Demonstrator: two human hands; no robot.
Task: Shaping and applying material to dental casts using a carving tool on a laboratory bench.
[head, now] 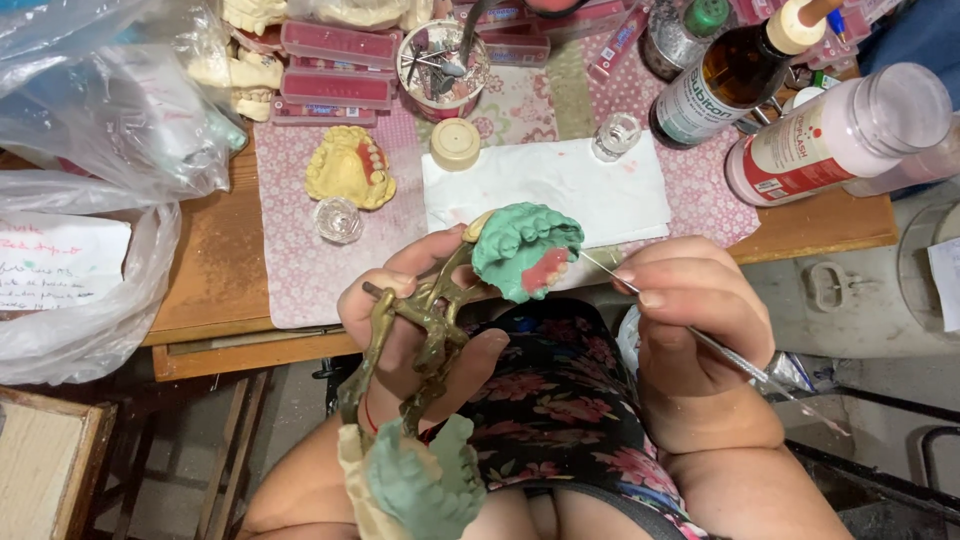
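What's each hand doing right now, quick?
Left hand: closed around a brass dental articulator carrying green jaw casts.
Right hand: closed, pinching a thin metal tool.

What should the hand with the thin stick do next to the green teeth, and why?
Probably ease the thin tool a touch further in, onto the pink patch on the green teeth model. The right hand aims its tip right at that patch, while the left hand holds the model up on its brass frame.
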